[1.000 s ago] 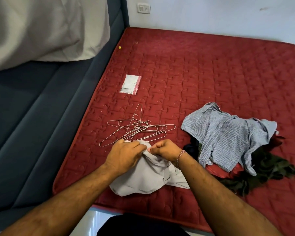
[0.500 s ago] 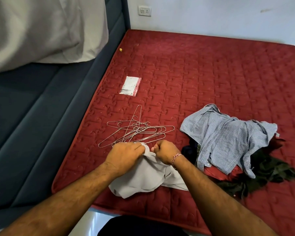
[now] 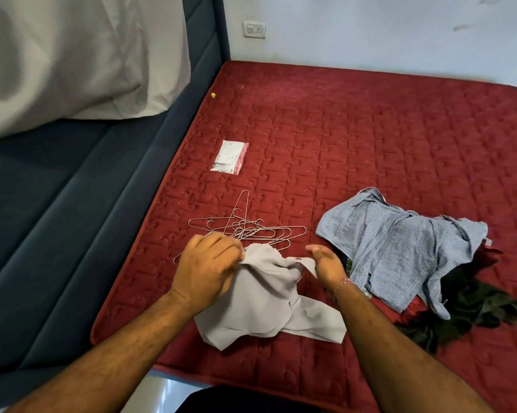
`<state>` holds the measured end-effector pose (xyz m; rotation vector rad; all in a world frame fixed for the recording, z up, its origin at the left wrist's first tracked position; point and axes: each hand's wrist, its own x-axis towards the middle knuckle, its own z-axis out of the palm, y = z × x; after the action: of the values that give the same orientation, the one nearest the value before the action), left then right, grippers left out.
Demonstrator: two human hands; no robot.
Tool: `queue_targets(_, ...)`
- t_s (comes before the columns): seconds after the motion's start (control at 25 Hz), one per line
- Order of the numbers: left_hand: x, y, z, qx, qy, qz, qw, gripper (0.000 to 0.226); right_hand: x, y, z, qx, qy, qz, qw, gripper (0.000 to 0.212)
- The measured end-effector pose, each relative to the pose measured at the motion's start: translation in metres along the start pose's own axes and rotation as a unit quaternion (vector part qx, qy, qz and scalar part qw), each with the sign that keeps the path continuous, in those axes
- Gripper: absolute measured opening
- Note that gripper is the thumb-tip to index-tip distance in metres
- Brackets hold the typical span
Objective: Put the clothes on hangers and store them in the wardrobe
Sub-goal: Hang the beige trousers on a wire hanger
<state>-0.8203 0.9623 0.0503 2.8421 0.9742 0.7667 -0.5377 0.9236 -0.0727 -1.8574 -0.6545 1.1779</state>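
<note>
My right hand (image 3: 326, 263) has just let go of the grey shirt (image 3: 269, 296) and opened, fingers straight, beside its collar. My left hand (image 3: 205, 266) still pinches the fabric. The wire hangers (image 3: 245, 231) lie just beyond my left hand on the mattress (image 3: 370, 138); I judge one comes next.

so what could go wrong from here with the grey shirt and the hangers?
1. The hangers lie tangled in one pile right behind the grey shirt; pulling one may drag the others along.
2. Only the left hand grips the shirt; the right hand looks open beside it, so the bunched cloth could slump.
3. The blue shirt pile sits close on the right; a sleeve may snag.
</note>
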Motion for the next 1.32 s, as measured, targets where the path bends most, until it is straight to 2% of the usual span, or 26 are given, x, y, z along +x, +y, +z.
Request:
queue_targets(0.08, 0.009, -0.001, -0.010, -0.005, 0.027, -0.016, 0.999, 0.006, -0.003, 0.010, -0.016, 0.142, 0.028, 0.092, 0.985, 0.033)
queue_targets(0.16, 0.010, -0.002, -0.019, -0.008, 0.052, -0.022, 0.998, 0.005, -0.008, 0.022, -0.025, 0.190, -0.038, 0.129, 0.973, 0.047)
queue_targets(0.28, -0.001, -0.010, -0.026, -0.014, 0.073, -0.040, 0.996, 0.005, -0.017, 0.012, -0.012, 0.194, -0.201, 0.114, 0.953, 0.052)
queue_targets(0.36, -0.011, -0.020, -0.027, -0.022, 0.070, -0.085, 0.994, 0.007, -0.020, -0.010, 0.006, 0.200, -0.284, 0.096, 0.933, 0.048)
queue_targets(0.48, -0.031, -0.039, -0.019, -0.043, 0.057, -0.151, 0.986, 0.007, -0.015, -0.040, 0.025, 0.165, -0.299, 0.036, 0.939, 0.055)
queue_targets(0.56, -0.051, -0.057, -0.007, -0.133, -0.023, -0.163, 0.977, 0.010, -0.015, -0.056, 0.028, 0.163, -0.299, 0.007, 0.940, 0.044)
queue_targets(0.6, -0.060, -0.065, 0.000, -0.215, -0.098, -0.178, 0.955, 0.008, -0.015, -0.063, 0.027, 0.164, -0.307, 0.004, 0.937, 0.035)
queue_targets(0.68, -0.074, -0.077, 0.010, -0.364, -0.257, -0.227, 0.866, 0.002, -0.012, -0.074, 0.029, 0.095, -0.315, -0.005, 0.944, 0.035)
queue_targets(0.72, -0.079, -0.083, 0.017, -0.412, -0.305, -0.251, 0.821, 0.002, -0.010, -0.077, 0.032, 0.024, -0.303, -0.011, 0.953, 0.033)
queue_targets(0.76, -0.083, -0.087, 0.025, -0.438, -0.323, -0.276, 0.792, 0.004, -0.012, -0.083, 0.036, -0.046, -0.283, -0.017, 0.958, 0.024)
queue_targets(0.8, -0.087, -0.090, 0.036, -0.443, -0.319, -0.300, 0.782, 0.006, -0.015, -0.088, 0.041, -0.089, -0.267, -0.025, 0.959, 0.013)
queue_targets(0.88, -0.087, -0.091, 0.061, -0.387, -0.274, -0.341, 0.811, 0.021, -0.025, -0.098, 0.047, -0.081, -0.286, -0.052, 0.953, 0.009)
queue_targets(0.96, -0.078, -0.088, 0.081, -0.362, -0.197, -0.366, 0.834, 0.036, -0.043, -0.113, 0.047, -0.045, -0.361, -0.074, 0.929, 0.013)
queue_targets(1.04, -0.060, -0.086, 0.092, -0.338, -0.107, -0.333, 0.874, 0.046, -0.061, -0.134, 0.044, -0.057, -0.431, -0.085, 0.896, 0.012)
queue_targets(1.08, -0.049, -0.089, 0.093, -0.321, -0.093, -0.303, 0.892, 0.060, -0.070, -0.144, 0.043, -0.072, -0.451, -0.087, 0.885, 0.008)
queue_targets(1.16, -0.022, -0.093, 0.084, -0.335, -0.141, -0.233, 0.902, 0.089, -0.085, -0.162, 0.041, -0.085, -0.460, -0.071, 0.881, 0.008)
queue_targets(1.2, -0.010, -0.095, 0.082, -0.377, -0.192, -0.198, 0.884, 0.094, -0.090, -0.168, 0.042, -0.096, -0.446, -0.063, 0.888, 0.009)
queue_targets(1.24, 0.004, -0.091, 0.073, -0.437, -0.247, -0.174, 0.847, 0.093, -0.093, -0.172, 0.043, -0.125, -0.421, -0.073, 0.896, 0.007)
queue_targets(1.32, 0.019, -0.088, 0.077, -0.527, -0.343, -0.129, 0.767, 0.079, -0.092, -0.174, 0.047, -0.257, -0.334, -0.135, 0.897, 0.016)
